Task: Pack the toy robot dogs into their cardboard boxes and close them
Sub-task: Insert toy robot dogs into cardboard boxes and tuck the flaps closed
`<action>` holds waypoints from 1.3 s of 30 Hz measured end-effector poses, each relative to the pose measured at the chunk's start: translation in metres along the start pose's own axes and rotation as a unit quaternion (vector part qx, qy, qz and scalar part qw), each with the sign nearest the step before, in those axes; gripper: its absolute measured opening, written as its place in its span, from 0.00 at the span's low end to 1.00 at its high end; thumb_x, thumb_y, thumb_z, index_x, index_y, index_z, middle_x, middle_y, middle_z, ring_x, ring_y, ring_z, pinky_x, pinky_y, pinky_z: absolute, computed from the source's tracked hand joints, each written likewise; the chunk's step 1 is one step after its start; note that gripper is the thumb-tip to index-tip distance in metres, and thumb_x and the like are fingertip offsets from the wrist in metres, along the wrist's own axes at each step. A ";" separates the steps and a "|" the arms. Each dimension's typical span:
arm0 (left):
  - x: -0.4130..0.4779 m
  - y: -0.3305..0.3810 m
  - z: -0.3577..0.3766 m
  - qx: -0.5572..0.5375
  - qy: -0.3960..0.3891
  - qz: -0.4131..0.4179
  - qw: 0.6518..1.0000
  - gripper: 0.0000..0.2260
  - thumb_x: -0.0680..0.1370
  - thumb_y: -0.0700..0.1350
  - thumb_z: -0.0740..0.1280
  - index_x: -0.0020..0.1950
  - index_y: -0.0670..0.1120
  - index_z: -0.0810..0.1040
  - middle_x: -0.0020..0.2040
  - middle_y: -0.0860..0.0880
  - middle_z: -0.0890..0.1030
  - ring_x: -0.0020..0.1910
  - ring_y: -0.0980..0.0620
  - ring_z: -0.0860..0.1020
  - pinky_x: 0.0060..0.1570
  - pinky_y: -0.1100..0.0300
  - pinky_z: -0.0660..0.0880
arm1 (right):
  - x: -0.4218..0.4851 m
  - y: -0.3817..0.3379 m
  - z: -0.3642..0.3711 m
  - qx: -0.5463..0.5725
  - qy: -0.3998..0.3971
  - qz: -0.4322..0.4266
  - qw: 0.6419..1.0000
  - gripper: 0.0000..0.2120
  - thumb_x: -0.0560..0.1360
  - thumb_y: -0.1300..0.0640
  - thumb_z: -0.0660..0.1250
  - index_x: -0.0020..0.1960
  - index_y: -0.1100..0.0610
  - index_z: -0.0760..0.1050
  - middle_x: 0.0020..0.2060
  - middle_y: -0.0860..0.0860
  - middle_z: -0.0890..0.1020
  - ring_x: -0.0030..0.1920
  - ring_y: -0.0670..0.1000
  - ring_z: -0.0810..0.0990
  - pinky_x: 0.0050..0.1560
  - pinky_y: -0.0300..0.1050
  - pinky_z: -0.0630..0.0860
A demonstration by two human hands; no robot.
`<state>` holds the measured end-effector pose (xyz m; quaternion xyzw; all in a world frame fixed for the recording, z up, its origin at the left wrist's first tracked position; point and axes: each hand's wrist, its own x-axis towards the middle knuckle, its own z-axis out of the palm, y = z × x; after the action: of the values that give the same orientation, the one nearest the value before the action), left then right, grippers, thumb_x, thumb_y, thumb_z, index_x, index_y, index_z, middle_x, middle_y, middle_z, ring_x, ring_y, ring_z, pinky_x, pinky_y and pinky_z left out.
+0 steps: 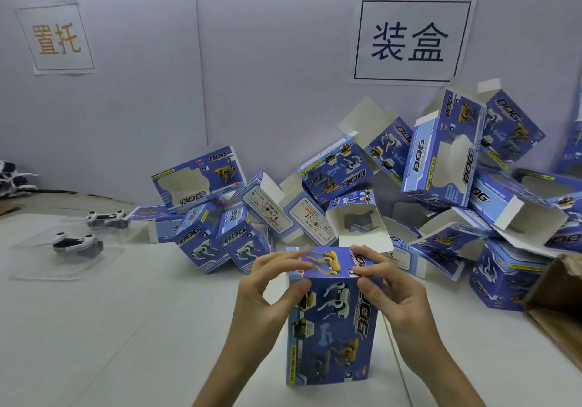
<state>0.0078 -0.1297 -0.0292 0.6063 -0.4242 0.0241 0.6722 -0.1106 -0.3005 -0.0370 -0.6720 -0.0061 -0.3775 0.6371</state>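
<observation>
Box (333,324) upright on table (126,328), left hand (267,287) and right hand (387,290) pinching its top flap (yellow dog print), empties (441,160) piled behind.

We hold a blue box (330,328) upright on the white table (126,328) w/ left hand (264,283) & right hand (387,283) pinching its top flap (330,263), a pile of open boxes (441,160) behind, two toy dogs (77,242) in clear trays (104,258) far left, brown carton (557,296) at right.
</observation>
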 end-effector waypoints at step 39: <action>-0.016 -0.071 0.026 0.389 -0.315 0.204 0.841 0.30 0.79 0.67 0.58 0.75 0.51 0.70 0.73 0.57 0.67 0.67 0.51 0.76 0.62 0.57 0.76 | -0.065 -0.039 -0.103 0.205 0.317 0.137 0.916 0.21 0.67 0.51 0.68 0.57 0.59 0.77 0.50 0.64 0.85 0.43 0.63 0.86 0.38 0.52 0.82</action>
<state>0.0221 -0.1621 -0.0974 0.6927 -0.6828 0.1314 0.1913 -0.2274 -0.3516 -0.0472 -0.3659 0.2107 -0.4705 0.7748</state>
